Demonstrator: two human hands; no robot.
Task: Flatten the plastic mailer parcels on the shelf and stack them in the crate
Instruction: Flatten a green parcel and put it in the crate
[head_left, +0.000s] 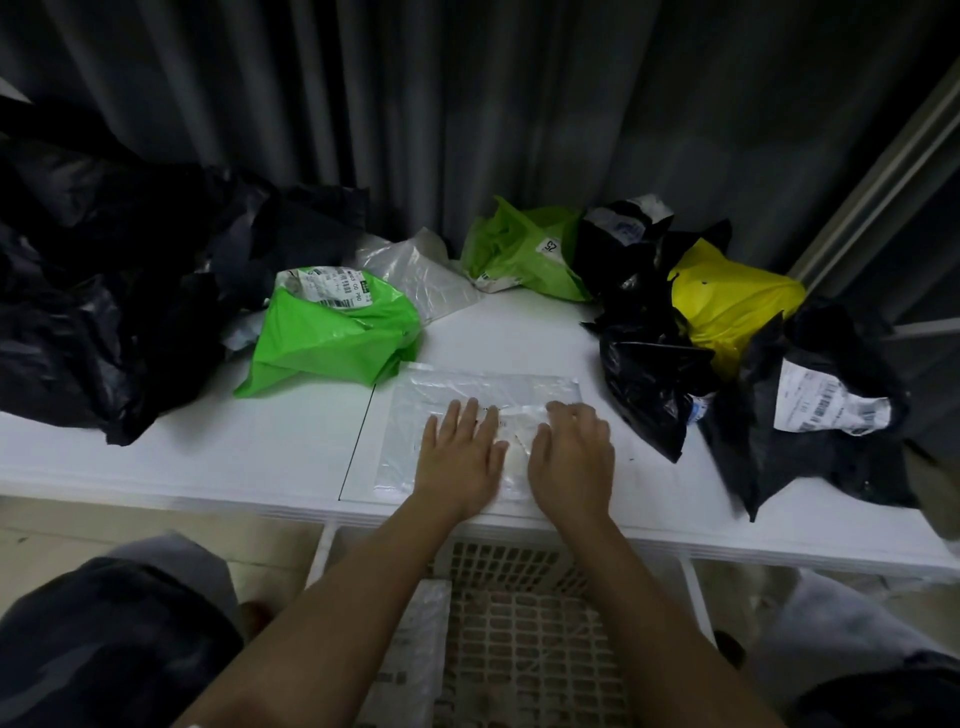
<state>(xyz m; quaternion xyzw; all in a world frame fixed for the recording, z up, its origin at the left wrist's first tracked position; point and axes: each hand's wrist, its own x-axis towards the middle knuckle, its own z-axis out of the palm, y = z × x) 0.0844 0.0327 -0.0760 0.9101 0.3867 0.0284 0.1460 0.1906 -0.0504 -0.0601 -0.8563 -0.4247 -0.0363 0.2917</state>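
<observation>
A clear plastic mailer (447, 400) lies flat on the white shelf (208, 457) near its front edge. My left hand (460, 457) presses on it with straight, spread fingers. My right hand (571, 457) rests beside it on the same mailer, its fingers bent down onto the plastic. Below the shelf stands a white lattice crate (524, 623), with a clear mailer (410, 654) lying in its left side.
Crumpled mailers ring the work spot: a bright green one (337, 332), a clear one (415, 270), a lighter green one (519, 249), a yellow one (732, 301), black ones at the right (654, 384) and a black heap at the left (93, 312). Dark curtain behind.
</observation>
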